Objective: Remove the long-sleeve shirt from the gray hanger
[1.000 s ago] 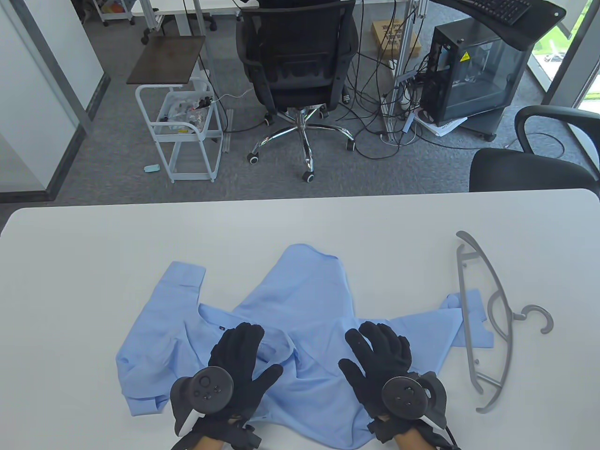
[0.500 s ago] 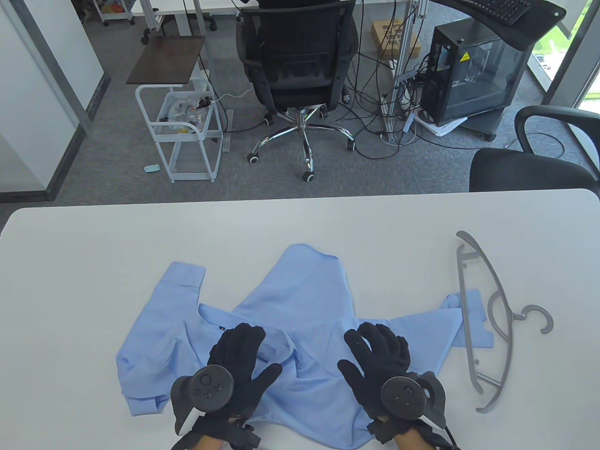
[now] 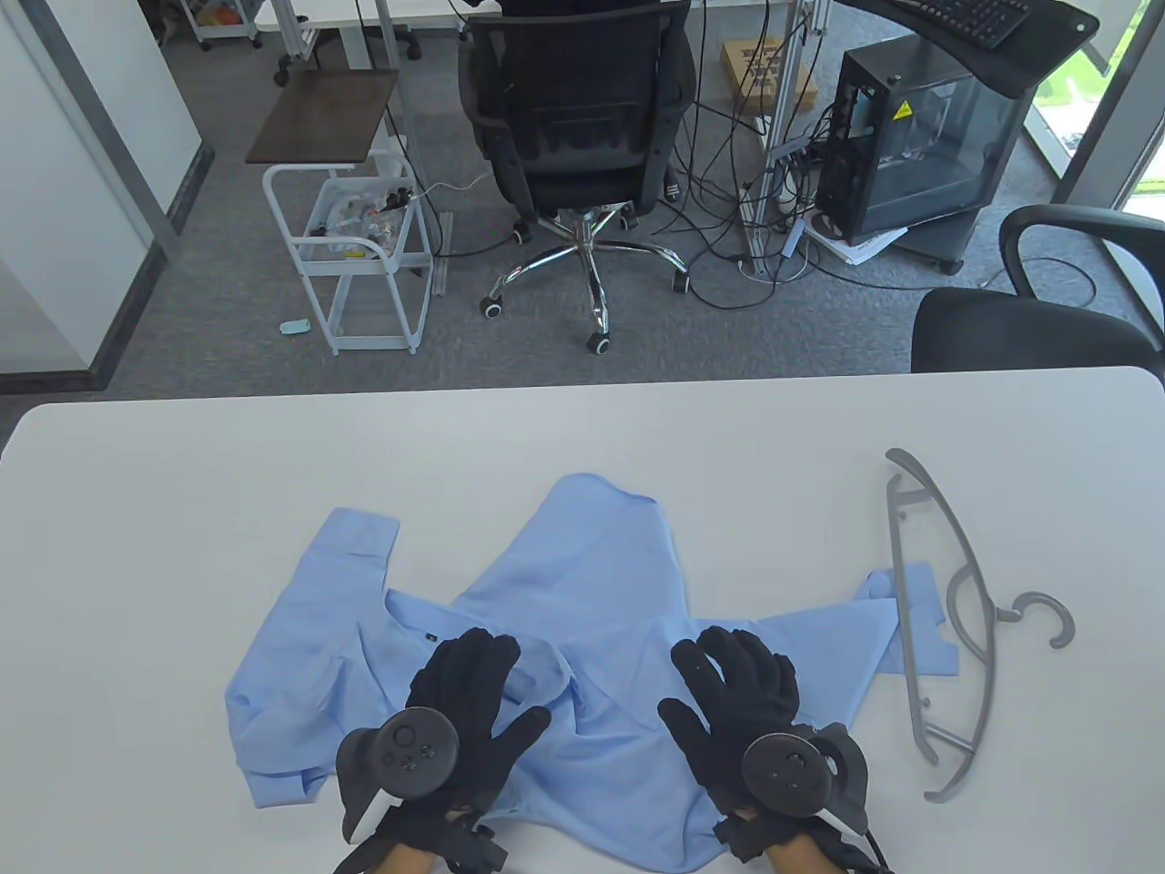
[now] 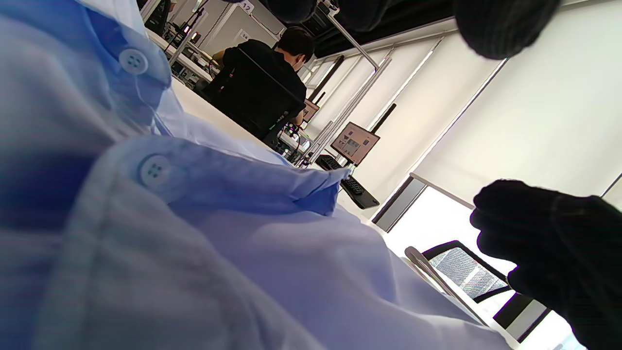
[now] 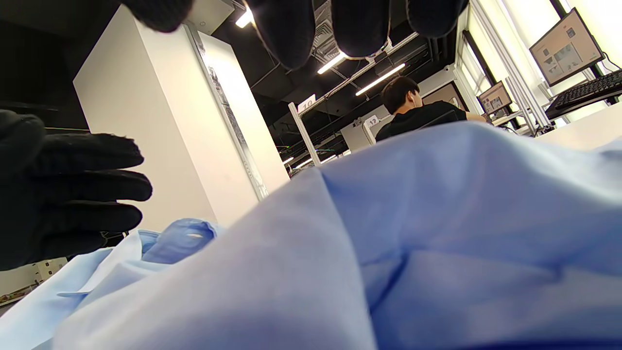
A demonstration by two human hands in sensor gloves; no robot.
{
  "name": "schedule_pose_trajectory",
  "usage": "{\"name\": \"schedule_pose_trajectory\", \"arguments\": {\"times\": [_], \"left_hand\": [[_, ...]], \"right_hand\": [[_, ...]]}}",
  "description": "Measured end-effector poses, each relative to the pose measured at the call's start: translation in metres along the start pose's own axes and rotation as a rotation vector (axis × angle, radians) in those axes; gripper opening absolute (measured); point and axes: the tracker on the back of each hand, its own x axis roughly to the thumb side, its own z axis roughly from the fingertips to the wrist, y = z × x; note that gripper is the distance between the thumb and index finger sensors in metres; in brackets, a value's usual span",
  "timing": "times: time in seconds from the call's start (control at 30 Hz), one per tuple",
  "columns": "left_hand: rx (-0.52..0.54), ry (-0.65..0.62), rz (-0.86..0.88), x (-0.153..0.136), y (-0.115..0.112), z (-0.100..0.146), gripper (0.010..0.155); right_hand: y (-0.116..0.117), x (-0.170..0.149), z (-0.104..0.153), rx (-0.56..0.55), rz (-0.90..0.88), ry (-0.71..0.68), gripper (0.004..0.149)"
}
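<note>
Gray hanger (image 3: 947, 628): lying free on tabletop (image 3: 582, 437), long axis running away, right of right hand (image 3: 742, 706); both hands' fingers (image 3: 469, 660) spreading flat over shirt (image 3: 592, 583).

shirt (image 3: 592, 592): light blue woven cloth, matt, creased
buttons (image 4: 154, 171): smooth pale plastic
hanger (image 3: 947, 619): grey plastic, smooth, dull sheen
table (image 3: 182, 510): white, smooth, matt
gloves (image 3: 742, 683): black knitted cloth, matt
</note>
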Motion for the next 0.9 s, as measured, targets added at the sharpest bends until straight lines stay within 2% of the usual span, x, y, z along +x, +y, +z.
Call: {"name": "schedule_pose_trajectory", "arguments": {"times": [0.9], "left_hand": [[-0.014, 0.004, -0.012, 0.0007, -0.0020, 0.0001, 0.084]], "right_hand": [[-0.0002, 0.0000, 0.0009, 0.006, -0.002, 0.002, 0.067]]}}
